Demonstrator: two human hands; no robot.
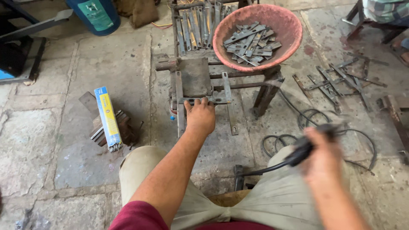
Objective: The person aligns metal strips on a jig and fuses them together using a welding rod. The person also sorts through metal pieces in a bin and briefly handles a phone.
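Flat metal strip [204, 100] lies across the front edge of a rusty iron stand [194, 76], at twelve o'clock from the person's knees. The left hand [200, 116] presses on it, fingertips bent over the strip. The right hand [322, 158], blurred, has its grip clamped around a black welding holder [303, 150] with a trailing cable [272, 142]. A pink bowl [284, 25] of cut steel pieces sits at one o'clock; a blue-and-yellow box of rods [108, 118] lies at nine o'clock on the stone floor [51, 127].

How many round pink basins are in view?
1. The round pink basin sits on the rusty metal frame stand, beyond the left hand, holding flat grey metal strips. No other shows.
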